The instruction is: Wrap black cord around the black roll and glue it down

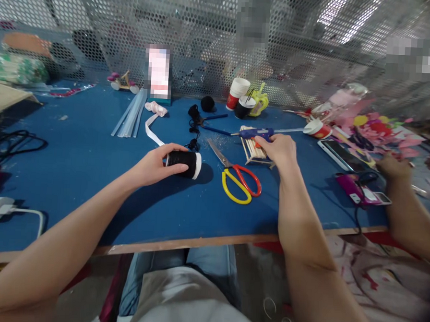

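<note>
My left hand (153, 165) is closed around a paper cup (182, 163) wrapped in black, with its white end facing right; the cup is tipped on its side over the blue table. My right hand (280, 150) grips a blue-purple hot glue gun (252, 132) whose nozzle points left and whose orange trigger shows by my fingers. A clear glue stick (290, 130) runs out of its back. Under the gun is a small wooden stick rack (253, 151). Scissors (237, 179) with one red and one yellow handle lie between my hands.
White ribbon (153, 129), clear glue sticks (129, 115), pliers (211, 125) and black yarn (207, 103) lie behind my left hand. Stacked paper cups (238, 92) stand at the back mesh. On the right, a co-worker's hand (393, 168) is near a phone (341, 155) and a purple power bank (361, 190).
</note>
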`<state>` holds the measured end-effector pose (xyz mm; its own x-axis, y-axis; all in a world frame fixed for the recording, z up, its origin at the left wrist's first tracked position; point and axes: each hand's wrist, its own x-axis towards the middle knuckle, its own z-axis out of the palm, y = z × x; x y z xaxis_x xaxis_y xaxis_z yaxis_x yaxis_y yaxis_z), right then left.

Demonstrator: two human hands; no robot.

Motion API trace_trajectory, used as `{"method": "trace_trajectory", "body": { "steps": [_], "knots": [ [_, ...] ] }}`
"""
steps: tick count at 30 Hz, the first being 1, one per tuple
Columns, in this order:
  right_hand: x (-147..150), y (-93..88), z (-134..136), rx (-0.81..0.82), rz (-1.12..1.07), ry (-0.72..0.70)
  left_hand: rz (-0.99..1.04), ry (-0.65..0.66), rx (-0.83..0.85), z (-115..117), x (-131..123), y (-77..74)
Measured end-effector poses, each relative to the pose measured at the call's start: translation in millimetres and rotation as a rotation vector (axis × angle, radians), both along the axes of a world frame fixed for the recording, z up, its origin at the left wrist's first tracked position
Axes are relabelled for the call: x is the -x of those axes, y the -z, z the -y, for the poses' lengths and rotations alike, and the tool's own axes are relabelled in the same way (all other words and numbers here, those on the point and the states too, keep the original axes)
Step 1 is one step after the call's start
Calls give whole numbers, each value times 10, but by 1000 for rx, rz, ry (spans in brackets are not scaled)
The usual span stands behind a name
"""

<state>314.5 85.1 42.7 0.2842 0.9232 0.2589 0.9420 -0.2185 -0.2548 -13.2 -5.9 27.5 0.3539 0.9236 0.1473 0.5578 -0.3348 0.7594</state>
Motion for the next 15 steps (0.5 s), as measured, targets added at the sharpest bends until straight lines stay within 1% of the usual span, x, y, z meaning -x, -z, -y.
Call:
{"method": "trace_trajectory", "body": {
  "steps": [4,8,10,11,13,14,15],
  "knots": [
    [24,26,2,41,41,2,1,6,-10,8,-7,5],
    [33,46,27,8,48,45,9,14,-24,19,-12,8],
    [74,29,71,-55,52,39,8,13,-28,25,-14,8],
    [118,8,110,-117,54,6,8,14,-30,27,-16,8],
    [265,-63,232,-276,26,-147,11,20,-35,29,-20,15],
    [368,-109,314,-320,-26,-283,13,26,-37,29,-23,21],
    [489,-156,404,-312,-117,-432,17,32,-41,29,-26,29]
  ]
}}
